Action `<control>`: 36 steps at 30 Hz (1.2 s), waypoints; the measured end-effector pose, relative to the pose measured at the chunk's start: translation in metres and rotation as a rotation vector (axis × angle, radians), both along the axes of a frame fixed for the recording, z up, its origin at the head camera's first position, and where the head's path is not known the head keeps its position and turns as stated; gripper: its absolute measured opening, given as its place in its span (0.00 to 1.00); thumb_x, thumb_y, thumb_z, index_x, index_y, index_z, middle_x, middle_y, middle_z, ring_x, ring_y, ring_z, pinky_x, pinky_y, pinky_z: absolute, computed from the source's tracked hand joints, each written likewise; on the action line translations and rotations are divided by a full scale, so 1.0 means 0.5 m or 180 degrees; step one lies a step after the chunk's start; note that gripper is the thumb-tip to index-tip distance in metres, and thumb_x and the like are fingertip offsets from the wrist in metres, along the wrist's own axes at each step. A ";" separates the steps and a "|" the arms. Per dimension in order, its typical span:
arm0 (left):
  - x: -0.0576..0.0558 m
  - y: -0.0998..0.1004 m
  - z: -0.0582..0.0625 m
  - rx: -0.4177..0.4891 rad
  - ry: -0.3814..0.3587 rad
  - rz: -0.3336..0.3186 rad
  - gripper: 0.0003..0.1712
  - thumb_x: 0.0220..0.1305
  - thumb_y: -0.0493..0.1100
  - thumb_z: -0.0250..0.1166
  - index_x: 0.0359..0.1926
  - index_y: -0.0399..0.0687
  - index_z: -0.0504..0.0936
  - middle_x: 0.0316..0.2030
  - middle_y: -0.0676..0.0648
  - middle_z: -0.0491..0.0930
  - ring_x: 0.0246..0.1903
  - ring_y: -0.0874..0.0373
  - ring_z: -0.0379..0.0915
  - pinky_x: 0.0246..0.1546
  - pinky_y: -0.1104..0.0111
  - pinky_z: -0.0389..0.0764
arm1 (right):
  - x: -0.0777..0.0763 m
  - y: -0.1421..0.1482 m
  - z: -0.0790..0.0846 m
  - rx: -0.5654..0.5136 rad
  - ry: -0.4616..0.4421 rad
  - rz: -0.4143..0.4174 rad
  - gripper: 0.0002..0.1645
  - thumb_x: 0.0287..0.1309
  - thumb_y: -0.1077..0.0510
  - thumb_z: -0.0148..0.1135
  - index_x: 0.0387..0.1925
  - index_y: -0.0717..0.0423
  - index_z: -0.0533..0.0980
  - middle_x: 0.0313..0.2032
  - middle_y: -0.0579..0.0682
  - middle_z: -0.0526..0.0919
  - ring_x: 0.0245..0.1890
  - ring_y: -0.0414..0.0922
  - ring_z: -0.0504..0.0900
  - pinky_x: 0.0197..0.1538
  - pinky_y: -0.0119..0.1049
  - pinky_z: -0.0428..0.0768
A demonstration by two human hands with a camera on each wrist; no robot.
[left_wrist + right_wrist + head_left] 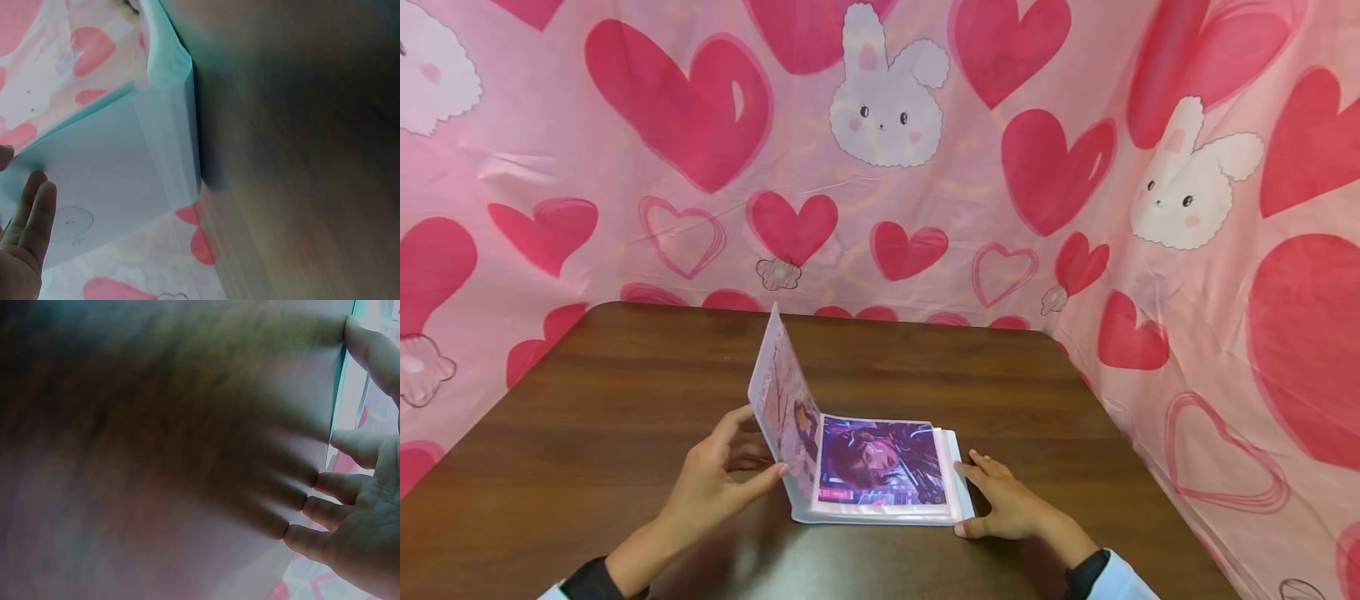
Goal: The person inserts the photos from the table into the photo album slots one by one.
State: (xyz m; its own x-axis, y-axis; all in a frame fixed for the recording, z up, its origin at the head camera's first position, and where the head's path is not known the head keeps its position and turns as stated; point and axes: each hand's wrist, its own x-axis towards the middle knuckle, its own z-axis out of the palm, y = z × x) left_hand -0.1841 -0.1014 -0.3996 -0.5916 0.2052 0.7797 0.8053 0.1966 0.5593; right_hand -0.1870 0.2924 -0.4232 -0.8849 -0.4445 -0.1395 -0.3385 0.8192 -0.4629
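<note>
Album point(880, 467) lies open on the table point(625, 400), near the table's front edge, about centre. Clear plastic sleeves, 1 stack lying flat on the right side of the album, top sleeve showing a purple picture point(880, 462) of a face.

Cover point(778, 392) stands almost upright at the album's left side, tilted a bit left, pale pink with a faint print. Left hand point(718, 479) is at the cover's left face: thumb tip touches the cover's lower edge, fingers point(730, 425) spread straight behind the cover, not curled round it. Left wrist view: cover's outer face pale blue-white, fingers point(34, 212) straight, lying on or just off it; contact there cannot be told. Sleeve stack edge point(181, 125) shows thick beside the table.

Right hand point(1007, 504) rests on the table just right of the album, fingers straight and slightly apart, fingertips touching the stack's right edge, thumb at the front right corner. Nothing gripped. Right wrist view is blurred: 4 fingertips point(319, 484) press flat against a pale surface, thumb point(369, 350) at its edge.

Dark cuffs and white sleeves show at both wrists.

Behind the album and to both sides of the table hangs a pink cloth point(1037, 167) with red hearts and white bunnies.
</note>
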 end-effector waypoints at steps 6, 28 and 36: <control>-0.010 0.037 -0.013 -0.0412 0.0216 -0.0110 0.42 0.33 0.23 0.74 0.55 0.33 0.69 0.39 0.41 0.78 0.28 0.58 0.79 0.27 0.71 0.79 | -0.002 0.002 -0.005 0.0004 0.0000 -0.0001 0.54 0.43 0.38 0.69 0.65 0.63 0.60 0.65 0.71 0.51 0.63 0.71 0.49 0.53 0.70 0.54; -0.009 0.054 -0.051 -0.2060 -0.0391 -0.0101 0.22 0.45 0.37 0.72 0.45 0.47 0.79 0.38 0.52 0.76 0.30 0.63 0.70 0.28 0.71 0.72 | -0.007 0.018 -0.007 -0.0171 -0.0042 0.0076 0.53 0.43 0.40 0.71 0.66 0.61 0.60 0.66 0.69 0.52 0.64 0.67 0.49 0.55 0.67 0.57; -0.011 0.060 -0.054 -0.2460 -0.0323 -0.0203 0.26 0.45 0.33 0.71 0.49 0.47 0.79 0.41 0.53 0.71 0.37 0.61 0.68 0.35 0.67 0.74 | -0.011 0.022 -0.012 -0.0238 -0.0010 0.0084 0.55 0.41 0.40 0.72 0.67 0.60 0.59 0.65 0.67 0.54 0.64 0.67 0.49 0.56 0.67 0.54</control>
